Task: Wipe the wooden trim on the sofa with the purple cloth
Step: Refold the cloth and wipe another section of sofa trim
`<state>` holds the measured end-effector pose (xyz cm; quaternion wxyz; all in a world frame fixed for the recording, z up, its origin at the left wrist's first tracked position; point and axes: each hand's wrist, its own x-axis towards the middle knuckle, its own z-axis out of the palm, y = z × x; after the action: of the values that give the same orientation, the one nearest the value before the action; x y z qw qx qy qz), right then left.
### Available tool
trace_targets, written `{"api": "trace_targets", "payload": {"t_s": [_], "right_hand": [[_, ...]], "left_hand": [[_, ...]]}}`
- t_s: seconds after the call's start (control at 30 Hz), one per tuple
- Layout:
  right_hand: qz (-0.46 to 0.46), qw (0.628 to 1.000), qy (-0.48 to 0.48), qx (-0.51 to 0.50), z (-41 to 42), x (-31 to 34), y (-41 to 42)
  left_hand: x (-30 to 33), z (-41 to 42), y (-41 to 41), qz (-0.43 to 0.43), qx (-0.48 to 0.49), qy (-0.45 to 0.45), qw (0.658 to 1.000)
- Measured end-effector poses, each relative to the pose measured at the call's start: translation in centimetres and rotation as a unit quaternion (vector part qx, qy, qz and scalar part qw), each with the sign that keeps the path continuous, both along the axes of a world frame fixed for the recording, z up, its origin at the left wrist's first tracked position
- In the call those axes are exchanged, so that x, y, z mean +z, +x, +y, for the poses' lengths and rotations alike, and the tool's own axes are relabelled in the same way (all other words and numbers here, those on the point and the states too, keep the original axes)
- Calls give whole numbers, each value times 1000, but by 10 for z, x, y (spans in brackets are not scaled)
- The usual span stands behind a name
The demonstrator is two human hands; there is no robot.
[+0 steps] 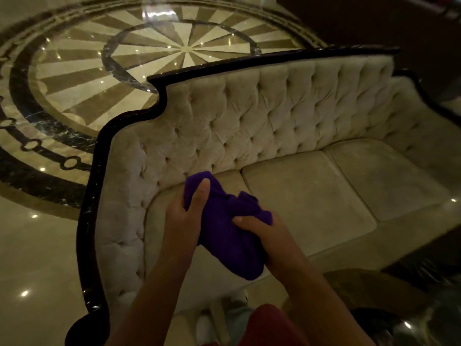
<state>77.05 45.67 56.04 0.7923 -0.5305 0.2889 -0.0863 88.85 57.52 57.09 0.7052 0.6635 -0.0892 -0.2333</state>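
Head view: two hands, one purple cloth (225, 228); left hand (185, 216) and right hand (264, 236) both have fingers closed around the bunched cloth, held above the seat; one cream tufted sofa (274, 116), three seat cushions, dark wooden trim (94, 186) along its edge, cloth apart from it; glossy patterned marble floor (74, 71).

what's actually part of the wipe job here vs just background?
Job:
- purple cloth, bunched in both hands, over the seat, not touching the trim
- left hand, right hand
- dark wooden trim along the sofa's edge

Background:
- tufted backrest, seat cushions
- patterned marble floor
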Motion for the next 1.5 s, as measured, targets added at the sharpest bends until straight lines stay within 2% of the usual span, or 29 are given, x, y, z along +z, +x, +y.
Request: {"api": "trace_targets", "payload": {"t_s": [0.13, 0.23, 0.33, 0.4, 0.47, 0.53, 0.63, 0.7, 0.9, 1.03, 1.2, 1.3, 1.37, 1.5], "right_hand": [[-21, 994, 48, -97, -32, 12, -42], [-46, 983, 99, -151, -57, 18, -74], [-59, 970, 114, -208, -85, 20, -108], [-60, 960, 110, -252, -109, 20, -134], [-54, 950, 103, -289, -137, 18, -166], [-63, 947, 88, -302, -167, 16, -199], [-75, 947, 61, -307, -208, 9, -246], [-78, 954, 44, -287, -229, 7, -271], [-81, 966, 39, -243, -275, -5, -324], [-88, 948, 58, -299, -305, -18, -360], [-83, 921, 106, -366, -343, -47, -404], [-21, 917, 124, -379, -363, -58, -415], [46, 907, 103, -405, -379, -62, -419], [192, 869, 54, -453, -418, -61, -432]], "left_hand": [[3, -19, -23, 84, -146, 21, 985], [5, -44, -42, 104, -239, -4, 966], [4, -84, -67, 31, -260, 13, 965], [-3, -117, -84, -65, -225, 69, 970], [-6, -151, -106, -107, -196, 108, 969], [-8, -186, -130, -76, -242, 106, 961], [-6, -238, -175, -9, -382, 123, 916], [-4, -269, -206, 12, -421, 116, 899], [-9, -338, -267, 85, -414, 42, 905], [-19, -385, -301, 160, -369, 11, 915], [-25, -443, -331, 209, -381, -27, 900], [-31, -477, -340, 206, -400, -22, 893], [-37, -505, -346, 200, -403, -17, 893], [-47, -575, -357, 184, -407, -4, 894]]}}
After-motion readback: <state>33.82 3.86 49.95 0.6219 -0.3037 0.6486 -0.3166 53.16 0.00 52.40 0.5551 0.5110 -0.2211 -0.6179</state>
